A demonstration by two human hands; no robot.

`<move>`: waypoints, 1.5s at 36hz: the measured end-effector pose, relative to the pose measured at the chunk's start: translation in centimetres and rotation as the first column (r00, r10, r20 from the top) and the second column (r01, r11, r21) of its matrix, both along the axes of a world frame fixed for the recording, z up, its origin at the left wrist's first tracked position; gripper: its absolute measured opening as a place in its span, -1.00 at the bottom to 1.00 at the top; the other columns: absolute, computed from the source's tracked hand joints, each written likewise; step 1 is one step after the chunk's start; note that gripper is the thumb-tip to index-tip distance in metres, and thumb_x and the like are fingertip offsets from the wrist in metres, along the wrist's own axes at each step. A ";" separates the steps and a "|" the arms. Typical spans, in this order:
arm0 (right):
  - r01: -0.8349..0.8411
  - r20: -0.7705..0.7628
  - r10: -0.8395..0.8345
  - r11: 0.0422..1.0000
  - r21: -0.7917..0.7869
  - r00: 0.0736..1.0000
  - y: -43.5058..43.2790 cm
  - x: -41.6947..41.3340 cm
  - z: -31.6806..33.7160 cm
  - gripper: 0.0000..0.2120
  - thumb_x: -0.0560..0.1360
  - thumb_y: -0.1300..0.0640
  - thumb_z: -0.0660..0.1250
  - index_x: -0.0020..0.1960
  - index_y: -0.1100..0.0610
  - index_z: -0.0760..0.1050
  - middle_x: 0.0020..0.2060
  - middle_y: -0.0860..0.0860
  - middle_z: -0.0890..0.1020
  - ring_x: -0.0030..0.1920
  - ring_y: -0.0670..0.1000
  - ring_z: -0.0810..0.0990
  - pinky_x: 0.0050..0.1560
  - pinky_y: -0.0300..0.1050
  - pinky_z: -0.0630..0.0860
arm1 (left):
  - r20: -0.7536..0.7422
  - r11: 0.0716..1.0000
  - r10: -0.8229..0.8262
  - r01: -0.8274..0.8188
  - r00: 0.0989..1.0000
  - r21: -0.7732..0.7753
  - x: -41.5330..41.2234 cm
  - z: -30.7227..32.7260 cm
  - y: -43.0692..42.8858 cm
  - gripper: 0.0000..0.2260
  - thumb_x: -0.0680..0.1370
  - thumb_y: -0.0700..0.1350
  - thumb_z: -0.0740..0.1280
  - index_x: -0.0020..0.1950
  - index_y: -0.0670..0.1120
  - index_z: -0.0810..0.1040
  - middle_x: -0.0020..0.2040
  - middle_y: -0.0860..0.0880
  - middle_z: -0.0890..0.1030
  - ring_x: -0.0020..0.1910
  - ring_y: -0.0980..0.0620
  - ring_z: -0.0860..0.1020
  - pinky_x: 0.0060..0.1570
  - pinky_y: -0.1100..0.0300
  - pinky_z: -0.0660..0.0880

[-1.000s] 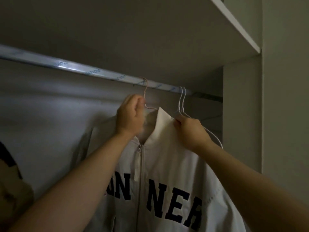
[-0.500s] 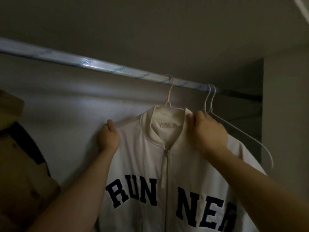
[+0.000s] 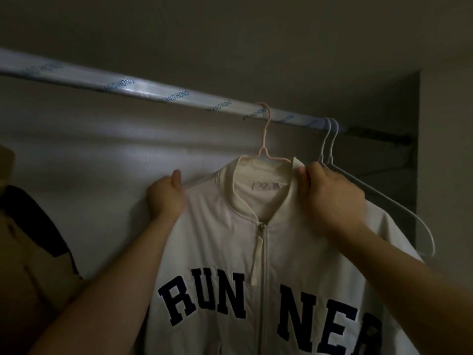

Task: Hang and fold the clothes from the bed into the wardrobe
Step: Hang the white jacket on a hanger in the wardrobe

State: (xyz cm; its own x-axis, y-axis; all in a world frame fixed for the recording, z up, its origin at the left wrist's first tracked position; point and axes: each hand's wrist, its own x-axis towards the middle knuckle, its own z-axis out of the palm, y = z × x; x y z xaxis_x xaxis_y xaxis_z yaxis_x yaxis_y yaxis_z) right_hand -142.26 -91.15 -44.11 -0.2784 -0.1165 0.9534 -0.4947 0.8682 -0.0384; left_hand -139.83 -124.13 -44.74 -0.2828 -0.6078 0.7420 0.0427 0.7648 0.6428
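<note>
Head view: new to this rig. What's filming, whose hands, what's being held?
No robot here: a person wears one wide-angle camera on the head, so the two arms entering from below are their own. The view looks into a wardrobe. A white jacket lettered RUNNER hangs on a pink hanger hooked over the rail. The left hand grips the jacket's shoulder. The right hand pinches its collar with the fingers. Two empty white hangers hang to the right, and a brown garment hangs to the left.
</note>
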 end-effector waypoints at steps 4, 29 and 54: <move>0.011 -0.022 -0.011 1.000 -0.018 1.000 -0.3 0.1 -0.2 -0.65 0.66 -0.25 -0.17 -0.12 -0.12 0.24 -0.36 -0.14 0.34 -0.39 -0.15 0.34 -0.39 -0.17 0.28 | -0.173 0.950 -0.124 0.067 0.977 -0.304 -0.1 1.1 5.0 -0.63 0.69 0.01 0.15 -0.22 -0.13 0.52 -0.18 -0.20 0.64 -0.18 -0.20 0.57 -0.25 0.11 0.33; -0.030 0.193 0.004 0.991 0.134 0.981 1.5 3.1 1.5 -0.56 0.61 -0.28 -0.24 -0.09 -0.08 0.30 -0.34 -0.10 0.40 -0.27 0.03 0.52 -0.18 0.03 0.53 | -0.046 0.979 -0.067 0.057 0.997 -0.194 -0.1 4.6 6.3 -0.34 0.67 0.24 0.00 -0.30 -0.16 0.63 -0.27 -0.16 0.65 -0.17 -0.22 0.60 -0.17 0.07 0.47; -0.214 0.239 0.163 0.955 0.205 0.957 2.9 16.9 -0.1 -0.69 0.69 -0.12 -0.09 -0.08 0.00 0.28 -0.16 0.12 0.58 -0.33 0.16 0.47 -0.25 -0.01 0.29 | 0.089 0.988 -0.097 0.107 0.991 -0.108 9.8 7.6 14.2 -0.67 0.68 0.09 0.08 -0.22 0.03 0.42 -0.22 0.03 0.50 -0.22 -0.01 0.45 -0.15 0.06 0.33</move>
State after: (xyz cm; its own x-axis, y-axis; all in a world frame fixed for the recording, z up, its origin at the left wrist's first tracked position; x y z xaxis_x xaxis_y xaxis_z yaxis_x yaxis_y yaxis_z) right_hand -125.33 -88.20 -44.25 -0.4270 -0.3922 0.8148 -0.6519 0.7580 0.0232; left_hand -130.05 -109.93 -37.13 -0.4029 -0.4869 0.7750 0.0740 0.8267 0.5578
